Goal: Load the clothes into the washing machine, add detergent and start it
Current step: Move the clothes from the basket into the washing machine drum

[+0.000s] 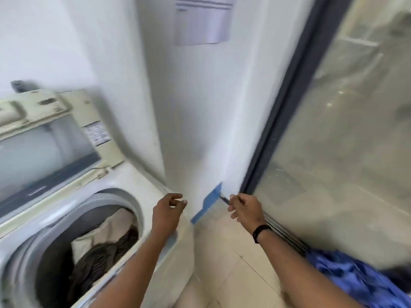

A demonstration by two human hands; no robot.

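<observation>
The open washing machine [124, 190] drum holds clothes [104, 243]; the left hand [168, 211] and right hand [245, 210] each have a loose, empty grip.

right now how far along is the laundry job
Partly loaded. The washing machine has its lid up, and beige and dark striped clothes already lie in the drum. Nothing is in hand: the left hand and right hand hang with loosely curled fingers, no grip on anything. Blue cloth on the floor still looks unloaded. No detergent is in view, and the lid is not shut for starting.
</observation>
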